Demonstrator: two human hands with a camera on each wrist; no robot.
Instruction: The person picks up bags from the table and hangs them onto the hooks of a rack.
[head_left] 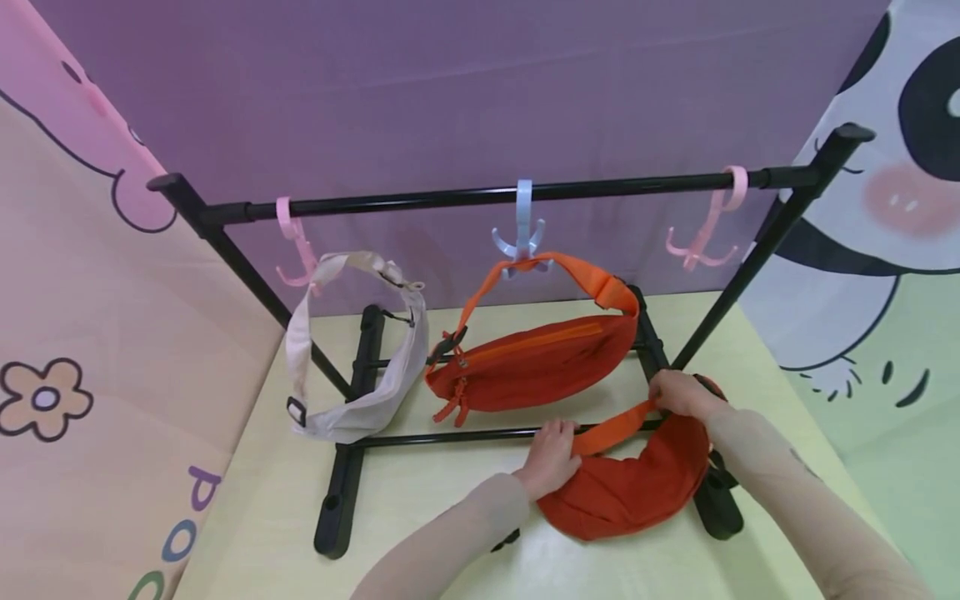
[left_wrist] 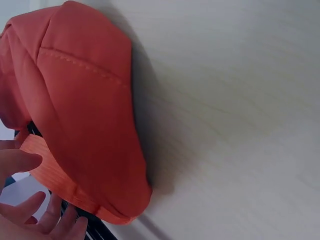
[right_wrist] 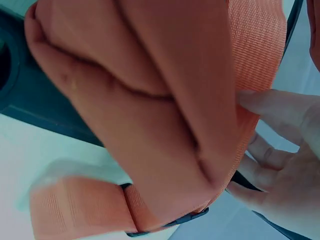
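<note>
An orange-red waist bag [head_left: 630, 492] lies bent at the front right of the rack. My right hand [head_left: 682, 393] grips its right end where the orange strap [head_left: 615, 429] meets the cloth; in the right wrist view the thumb is on the bag's edge, fingers behind the strap [right_wrist: 257, 45]. My left hand [head_left: 551, 458] is at the bag's left end, touching the strap. In the left wrist view its thumb and fingers [left_wrist: 65, 220] are spread apart at the edges of the strap [left_wrist: 55, 170], beside the bag's folded body [left_wrist: 90, 110].
A black rack [head_left: 420, 200] stands on the pale table [head_left: 262, 500]. A second orange-red waist bag [head_left: 540, 367] hangs from the blue hook [head_left: 523, 225], a white one [head_left: 405, 375] from the left pink hook [head_left: 296, 242]. The right pink hook [head_left: 708, 225] bears nothing.
</note>
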